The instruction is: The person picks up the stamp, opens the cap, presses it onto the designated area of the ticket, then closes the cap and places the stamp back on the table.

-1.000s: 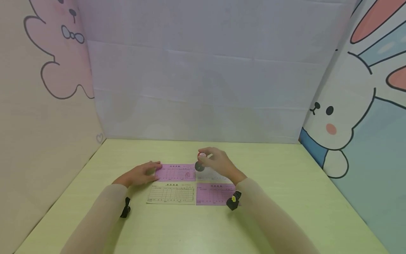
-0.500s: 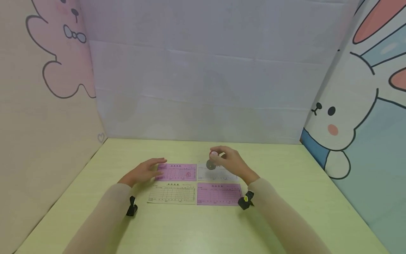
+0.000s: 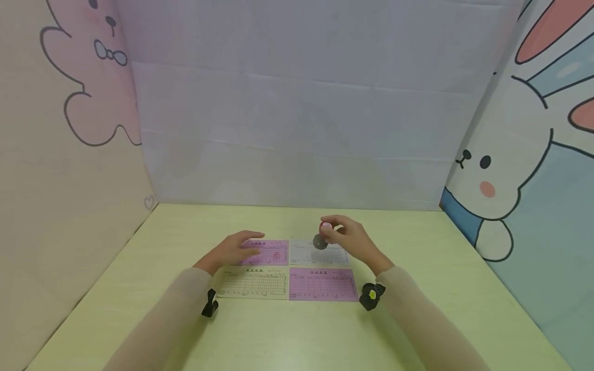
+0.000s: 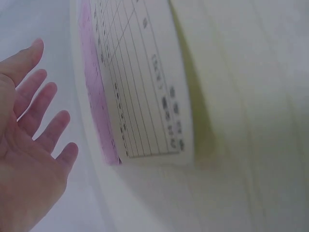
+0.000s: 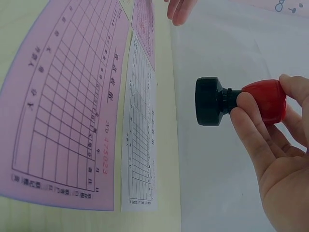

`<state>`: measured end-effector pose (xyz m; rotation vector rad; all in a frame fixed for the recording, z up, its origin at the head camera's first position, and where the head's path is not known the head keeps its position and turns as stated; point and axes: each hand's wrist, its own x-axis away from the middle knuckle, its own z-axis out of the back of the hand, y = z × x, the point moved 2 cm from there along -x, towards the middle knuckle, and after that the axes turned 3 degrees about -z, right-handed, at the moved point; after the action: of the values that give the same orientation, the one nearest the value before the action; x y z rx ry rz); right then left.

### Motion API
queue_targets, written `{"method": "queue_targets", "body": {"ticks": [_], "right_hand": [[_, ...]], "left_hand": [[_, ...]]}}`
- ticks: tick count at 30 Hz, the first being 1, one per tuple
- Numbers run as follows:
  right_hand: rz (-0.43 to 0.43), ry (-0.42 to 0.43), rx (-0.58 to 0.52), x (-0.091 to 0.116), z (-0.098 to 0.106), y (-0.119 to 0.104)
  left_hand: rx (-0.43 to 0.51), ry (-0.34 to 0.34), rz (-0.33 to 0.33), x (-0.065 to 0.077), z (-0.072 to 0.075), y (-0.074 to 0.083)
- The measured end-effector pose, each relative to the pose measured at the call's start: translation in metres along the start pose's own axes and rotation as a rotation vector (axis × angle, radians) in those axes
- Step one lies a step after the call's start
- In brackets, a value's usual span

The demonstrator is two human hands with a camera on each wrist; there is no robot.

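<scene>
My right hand (image 3: pixel 355 241) pinches the red handle of a stamp (image 5: pixel 209 101) with a round black base. In the head view the stamp is over the white form slip (image 3: pixel 320 253), apart from the paper, its base tilted toward the left. My left hand (image 3: pixel 232 250), fingers spread and relaxed, is over the left part of the upper pink slip (image 3: pixel 265 251); whether it touches is unclear. That slip bears a red stamp mark (image 3: pixel 276 255) near its right side. In the left wrist view the left hand (image 4: pixel 29 159) holds nothing.
A cream slip (image 3: pixel 254 282) and a second pink slip (image 3: pixel 322 284) lie in the nearer row on the pale yellow table (image 3: pixel 287 335). A white sheet (image 3: pixel 297 129) hangs behind the table, and side walls with cartoon pictures flank it.
My right hand has moved right with the stamp, from the gap between the upper slips to over the white one. My left hand has shifted right from the upper pink slip's left edge.
</scene>
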<state>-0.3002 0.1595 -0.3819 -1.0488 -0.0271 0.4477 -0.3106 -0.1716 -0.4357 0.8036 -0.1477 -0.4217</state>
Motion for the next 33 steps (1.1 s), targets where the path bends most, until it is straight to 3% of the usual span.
{"method": "queue_targets", "body": {"ticks": [10, 19, 25, 33], "right_hand": [[-0.024, 0.033, 0.003, 0.005, 0.012, 0.019], [-0.035, 0.038, -0.006, 0.013, 0.018, 0.027], [-0.024, 0.035, 0.022, 0.017, 0.019, 0.031], [-0.06, 0.032, 0.069, 0.022, 0.025, 0.039]], "left_hand": [[-0.049, -0.044, -0.073, -0.019, -0.029, 0.029], [-0.332, -0.099, -0.179, -0.036, -0.053, 0.045], [-0.479, -0.106, -0.175, -0.044, -0.062, 0.048], [-0.525, -0.145, -0.164, -0.047, -0.066, 0.054]]}}
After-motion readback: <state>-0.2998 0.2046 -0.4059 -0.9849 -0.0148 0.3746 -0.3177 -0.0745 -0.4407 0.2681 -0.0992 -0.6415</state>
